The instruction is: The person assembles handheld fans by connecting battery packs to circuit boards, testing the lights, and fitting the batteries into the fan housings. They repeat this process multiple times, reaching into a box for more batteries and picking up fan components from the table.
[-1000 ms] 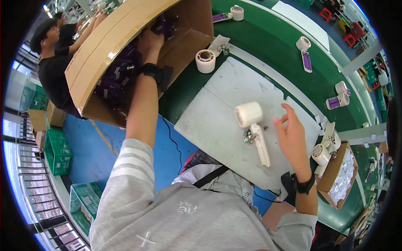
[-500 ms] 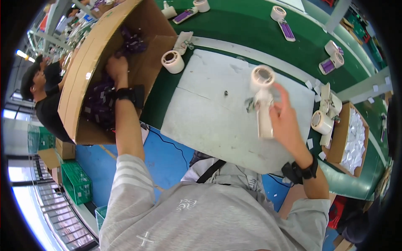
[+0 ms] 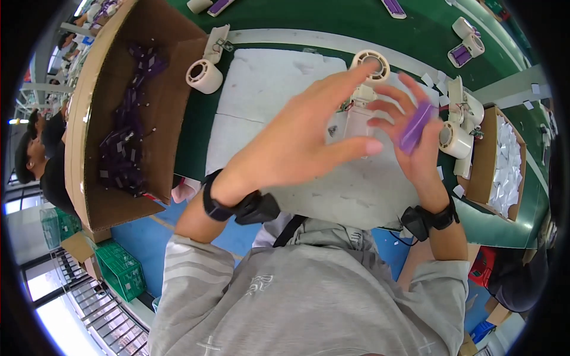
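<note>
My left hand [image 3: 291,139] is over the middle of the white work pad [image 3: 249,101], its fingers and thumb stretched apart with nothing in them. My right hand [image 3: 424,154] grips a purple battery [image 3: 415,127] between thumb and palm, with its other fingers spread and slightly blurred. Below the two hands lies an open white fan housing, its round head [image 3: 371,65] at the far side and its handle partly hidden by the fingers.
On the left, a large cardboard box [image 3: 163,32] lies open toward me, holding several purple batteries [image 3: 122,148]. White fan housings [image 3: 205,76] flank the pad. A smaller carton [image 3: 482,178] with silvery packets stands right. More fan parts [image 3: 460,56] lie on the green belt. A person sits far left.
My left hand has come out of the cardboard box to the middle. A purple battery is now in my right hand, which has let go of the fan housing on the pad.
</note>
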Motion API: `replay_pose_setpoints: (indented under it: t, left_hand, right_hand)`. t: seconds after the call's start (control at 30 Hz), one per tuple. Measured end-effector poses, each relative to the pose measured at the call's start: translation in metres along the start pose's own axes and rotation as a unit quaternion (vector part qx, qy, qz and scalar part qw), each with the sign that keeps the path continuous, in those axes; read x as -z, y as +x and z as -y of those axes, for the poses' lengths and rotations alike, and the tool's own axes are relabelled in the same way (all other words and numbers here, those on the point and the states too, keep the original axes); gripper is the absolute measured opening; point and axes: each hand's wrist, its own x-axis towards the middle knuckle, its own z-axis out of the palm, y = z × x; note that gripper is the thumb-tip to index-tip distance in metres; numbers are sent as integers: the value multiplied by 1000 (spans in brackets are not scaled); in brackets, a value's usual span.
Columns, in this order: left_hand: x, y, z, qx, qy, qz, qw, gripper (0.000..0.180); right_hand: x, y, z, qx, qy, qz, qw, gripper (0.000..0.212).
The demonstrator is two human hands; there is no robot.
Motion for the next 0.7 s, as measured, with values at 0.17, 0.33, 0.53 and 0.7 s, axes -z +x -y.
replay_pose_setpoints:
  t: [0.17,0.33,0.53,0.7]
  left_hand:
    - [-2,22,56,35,153,54,986,55]
    - [-5,26,80,73,17,112,991,30]
    - [-16,18,83,3,10,64,998,21]
    - [-18,11,75,18,-4,58,998,24]
  right_hand:
    - [40,20,13,96,-285,137,944,21]
    - [41,20,8,195,-506,147,827,20]
    - [36,17,5,237,-595,173,749,23]
    - [32,15,-1,294,-665,248,640,23]
